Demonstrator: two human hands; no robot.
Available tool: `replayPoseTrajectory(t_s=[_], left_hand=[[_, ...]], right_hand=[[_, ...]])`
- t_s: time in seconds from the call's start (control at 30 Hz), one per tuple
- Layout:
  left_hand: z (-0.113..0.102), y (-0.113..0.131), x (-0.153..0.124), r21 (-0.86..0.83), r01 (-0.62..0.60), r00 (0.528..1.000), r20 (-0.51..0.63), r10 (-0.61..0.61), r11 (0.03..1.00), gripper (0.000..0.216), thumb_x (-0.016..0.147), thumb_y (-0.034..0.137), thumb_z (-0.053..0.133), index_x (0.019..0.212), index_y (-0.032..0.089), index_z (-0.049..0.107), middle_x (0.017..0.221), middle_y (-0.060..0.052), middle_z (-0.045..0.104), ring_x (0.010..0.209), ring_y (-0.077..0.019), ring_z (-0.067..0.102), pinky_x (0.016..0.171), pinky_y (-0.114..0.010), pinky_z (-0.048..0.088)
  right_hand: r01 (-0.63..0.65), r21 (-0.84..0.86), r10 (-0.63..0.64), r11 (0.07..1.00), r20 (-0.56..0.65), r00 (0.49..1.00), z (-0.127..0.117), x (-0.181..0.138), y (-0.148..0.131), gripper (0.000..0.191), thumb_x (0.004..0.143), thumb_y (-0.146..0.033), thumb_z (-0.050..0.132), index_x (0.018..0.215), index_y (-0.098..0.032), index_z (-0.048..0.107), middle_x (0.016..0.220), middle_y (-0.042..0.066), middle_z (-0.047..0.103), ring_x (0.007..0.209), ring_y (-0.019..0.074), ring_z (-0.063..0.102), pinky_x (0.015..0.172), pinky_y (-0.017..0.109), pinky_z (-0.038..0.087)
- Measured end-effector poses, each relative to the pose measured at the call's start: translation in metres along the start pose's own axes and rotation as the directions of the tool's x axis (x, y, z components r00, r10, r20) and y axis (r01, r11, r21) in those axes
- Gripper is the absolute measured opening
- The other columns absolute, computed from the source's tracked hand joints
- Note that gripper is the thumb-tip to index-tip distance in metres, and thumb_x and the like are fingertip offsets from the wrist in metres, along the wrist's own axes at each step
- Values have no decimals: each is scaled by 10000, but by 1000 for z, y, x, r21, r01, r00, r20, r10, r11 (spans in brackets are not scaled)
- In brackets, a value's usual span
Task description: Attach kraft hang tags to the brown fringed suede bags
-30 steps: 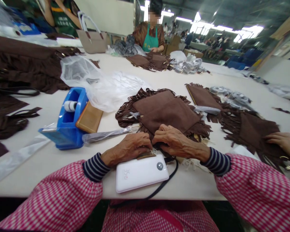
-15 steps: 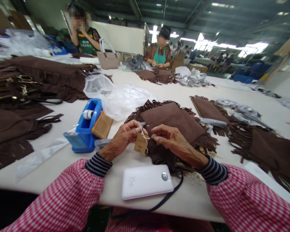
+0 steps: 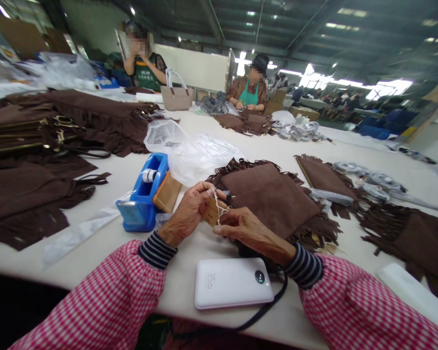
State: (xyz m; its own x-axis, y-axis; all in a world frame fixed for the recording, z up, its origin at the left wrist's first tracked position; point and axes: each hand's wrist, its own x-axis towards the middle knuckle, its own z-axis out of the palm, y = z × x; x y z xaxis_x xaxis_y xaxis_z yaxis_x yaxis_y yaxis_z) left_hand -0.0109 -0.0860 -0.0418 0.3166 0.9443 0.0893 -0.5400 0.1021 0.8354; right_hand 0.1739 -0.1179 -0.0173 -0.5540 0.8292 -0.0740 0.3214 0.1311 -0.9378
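A small kraft-brown hang tag (image 3: pixel 210 214) on a white string (image 3: pixel 221 210) is held up between my hands. My left hand (image 3: pixel 190 208) is closed in a pinch on the tag's upper end and its string loop. From the other side, my right hand (image 3: pixel 247 229) closes its thumb and forefinger at the string by the tag's lower edge; its exact hold is partly hidden. Just behind lies a brown fringed bag (image 3: pixel 272 189), flat on the table. In front of my hands is a white power bank (image 3: pixel 229 287) with a dark cable or strap beside it.
A blue tape dispenser (image 3: pixel 140 206) and a tan block (image 3: pixel 168 192) stand to the left, near clear plastic (image 3: pixel 200 153). Brown fringed bags (image 3: pixel 25 194) are stacked at left, and another bag (image 3: pixel 326 180) lies at right. Two people sit across the table (image 3: pixel 182 335).
My right hand has moved down and left, onto the string by the tag's lower edge. The tag has tilted. The whole view has shifted slightly.
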Motion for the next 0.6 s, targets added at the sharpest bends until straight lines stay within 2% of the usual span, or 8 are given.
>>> replayPoseTrajectory(t_s=[0.07, 0.2, 0.33, 0.4, 0.47, 0.6], left_hand=[[0, 0, 0, -11, -5, 1000, -26, 5, 1000, 242, 850, 288, 739, 937, 171, 545, 1029, -76, 746, 708, -170, 729, 606, -268, 594], [-3, -2, 2, -9, -2, 998, -66, 1, 1000, 243, 855, 314, 727, 950, 173, 554, 998, -61, 748, 715, -180, 733, 645, -291, 600], [-5, -2, 2, 17, 118, 993, 20, -119, 993, 365, 872, 488, 665, 1026, 172, 564, 963, -90, 751, 684, -220, 739, 626, -330, 594], [-4, -2, 1, 51, 183, 980, 74, -187, 982, 417, 861, 525, 660, 1068, 176, 563, 982, -101, 747, 678, -216, 732, 585, -304, 571], [-4, -3, -1, 127, 224, 966, 103, -238, 966, 427, 820, 461, 734, 1102, 193, 558, 990, -87, 741, 665, -187, 714, 527, -242, 522], [-5, -7, -3, 341, 260, 936, 142, -322, 904, 412, 742, 281, 833, 1055, 186, 583, 805, -43, 723, 588, -126, 653, 484, -165, 430]], right_hand=[[-3, 39, 4, 999, -44, 999, 4, 3, 1, 354, 842, -410, 717, 637, -132, 642, 581, -26, 504, 547, 88, 427, 518, 241, 289], [-9, 202, 35, 979, -122, 992, 0, -3, 0, 416, 844, -482, 711, 621, -143, 617, 555, -33, 482, 508, 76, 354, 497, 249, 233], [-29, 247, 82, 969, -207, 975, -22, -15, -7, 401, 810, -489, 760, 649, -149, 621, 555, -43, 473, 510, 75, 329, 490, 252, 188], [-1, 250, 68, 968, -259, 963, -31, -19, -10, 376, 811, -468, 761, 659, -149, 632, 580, -39, 475, 532, 80, 332, 492, 252, 190], [54, 272, 32, 961, -302, 953, -37, -21, -13, 323, 806, -411, 765, 661, -149, 646, 665, -19, 528, 567, 84, 358, 502, 247, 231], [171, 431, -3, 886, -362, 932, -40, -23, -13, 157, 764, -271, 745, 681, -149, 693, 992, 38, 658, 609, 73, 442, 561, 242, 360]])
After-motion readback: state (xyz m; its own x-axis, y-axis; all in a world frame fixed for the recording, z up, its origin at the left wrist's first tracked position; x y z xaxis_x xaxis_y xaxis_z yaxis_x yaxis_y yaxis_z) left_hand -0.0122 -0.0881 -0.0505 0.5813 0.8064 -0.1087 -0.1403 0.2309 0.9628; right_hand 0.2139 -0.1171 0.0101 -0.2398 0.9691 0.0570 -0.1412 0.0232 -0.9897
